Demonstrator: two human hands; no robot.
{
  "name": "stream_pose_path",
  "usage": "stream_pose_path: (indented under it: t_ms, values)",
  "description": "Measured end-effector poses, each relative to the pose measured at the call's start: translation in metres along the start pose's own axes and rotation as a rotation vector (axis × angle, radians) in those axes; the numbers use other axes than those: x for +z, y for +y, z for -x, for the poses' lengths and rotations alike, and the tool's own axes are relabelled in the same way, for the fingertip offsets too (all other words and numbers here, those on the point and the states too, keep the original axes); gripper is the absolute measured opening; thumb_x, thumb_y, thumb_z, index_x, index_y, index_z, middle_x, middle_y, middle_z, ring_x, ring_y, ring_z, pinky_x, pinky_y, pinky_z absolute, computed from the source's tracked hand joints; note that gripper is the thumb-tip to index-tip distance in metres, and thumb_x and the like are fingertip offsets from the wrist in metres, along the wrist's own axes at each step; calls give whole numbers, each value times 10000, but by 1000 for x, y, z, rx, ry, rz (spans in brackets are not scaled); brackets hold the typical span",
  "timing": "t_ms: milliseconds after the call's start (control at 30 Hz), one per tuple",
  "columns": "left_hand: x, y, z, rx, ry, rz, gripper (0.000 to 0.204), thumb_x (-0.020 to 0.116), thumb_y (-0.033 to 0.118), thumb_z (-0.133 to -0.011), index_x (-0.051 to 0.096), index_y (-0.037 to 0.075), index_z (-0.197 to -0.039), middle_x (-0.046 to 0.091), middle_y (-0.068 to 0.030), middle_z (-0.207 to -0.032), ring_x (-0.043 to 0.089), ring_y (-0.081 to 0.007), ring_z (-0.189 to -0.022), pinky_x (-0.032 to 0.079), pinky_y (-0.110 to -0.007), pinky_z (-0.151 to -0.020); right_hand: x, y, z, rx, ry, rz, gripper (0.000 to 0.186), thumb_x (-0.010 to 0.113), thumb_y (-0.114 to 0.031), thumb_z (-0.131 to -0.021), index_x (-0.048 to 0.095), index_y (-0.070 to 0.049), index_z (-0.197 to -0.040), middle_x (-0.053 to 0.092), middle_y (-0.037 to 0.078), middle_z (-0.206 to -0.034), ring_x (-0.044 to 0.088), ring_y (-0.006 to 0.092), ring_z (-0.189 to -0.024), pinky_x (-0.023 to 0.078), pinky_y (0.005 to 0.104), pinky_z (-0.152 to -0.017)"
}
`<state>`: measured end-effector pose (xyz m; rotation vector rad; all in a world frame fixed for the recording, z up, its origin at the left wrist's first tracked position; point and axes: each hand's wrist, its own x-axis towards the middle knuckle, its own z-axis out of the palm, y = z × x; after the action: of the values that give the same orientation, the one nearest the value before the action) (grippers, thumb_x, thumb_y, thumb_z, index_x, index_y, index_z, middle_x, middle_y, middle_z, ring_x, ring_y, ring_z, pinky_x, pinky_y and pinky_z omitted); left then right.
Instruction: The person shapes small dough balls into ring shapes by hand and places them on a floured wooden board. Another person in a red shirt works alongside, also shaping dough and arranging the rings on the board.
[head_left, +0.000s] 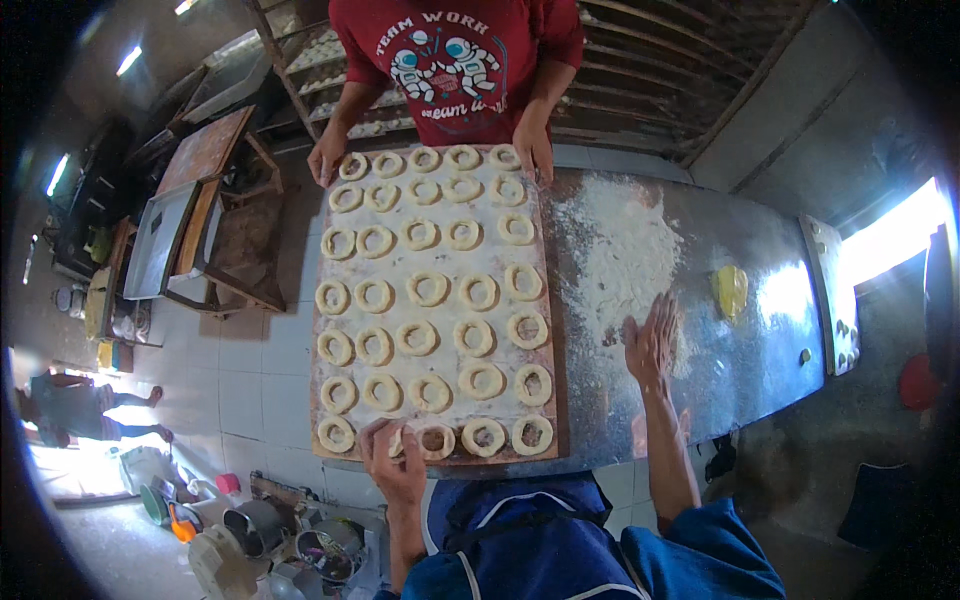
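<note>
A floured wooden board [450, 250] carries rows of raw dough rings [428, 289]. At its near edge my left hand [393, 462] has its fingers curled over one dough ring [397, 443], which they partly hide. To the right, my right hand [652, 342] is stretched out with the fingers extended, over the edge of a patch of loose flour [620, 250] on the metal-topped table [730, 380]. Nothing shows in it. Across the board, a co-worker in a red shirt [455, 60] has a hand at each far corner of it.
A yellow lump [731, 292] and a small round piece [805, 356] lie on the table's right part. Another tray [830, 295] stands at its right end. Racks [650, 70] rise behind the co-worker. Pots [256, 528] stand on the floor at lower left; another person is far left.
</note>
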<state>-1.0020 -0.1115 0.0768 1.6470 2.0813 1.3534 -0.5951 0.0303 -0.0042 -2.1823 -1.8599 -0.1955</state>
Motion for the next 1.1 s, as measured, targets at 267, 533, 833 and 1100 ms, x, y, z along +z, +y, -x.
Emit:
stream_pose_path:
  t_ms: [267, 533, 833, 1100]
  values:
    - [41, 54, -5, 59, -200, 370, 135, 617, 15, -816, 628, 4, -951, 626, -154, -901, 598, -330, -864, 476, -395, -758, -1, 1, -20, 24, -79, -181, 648, 408, -391, -994, 284, 86, -1415, 267, 294, -1482, 219, 407, -1405, 183, 484, -1152]
    - [209, 209, 10, -251, -619, 1077, 504, 374, 321, -1011, 365, -37, -1366, 391, -240, -1394, 341, -355, -1335, 231, -427, -1120, -111, -50, 70, 216, -158, -1926, 744, 217, -567, -986, 353, 24, -1416, 403, 145, -1453, 364, 288, -1344, 207, 398, -1139]
    - [194, 186, 63, -35, -637, 831, 778, 378, 451, -987, -13, 27, -1507, -74, -233, -1561, -49, -389, -1446, 14, -458, -1166, -97, -51, 60, 400, -579, -1813, 857, 89, -653, -951, 194, 5, -1490, 206, 114, -1560, 144, 257, -1444, 67, 380, -1167]
    - [94, 60, 35, -90, -420, -78, 402, 578, 9, -804, 527, -12, -1202, 545, -211, -1172, 503, -413, -1079, 405, -480, -941, -73, -115, 101, -740, -579, -428, 439, 526, -208, -890, 521, -3, -1277, 447, 226, -1349, 375, 380, -1301, 287, 452, -1097]
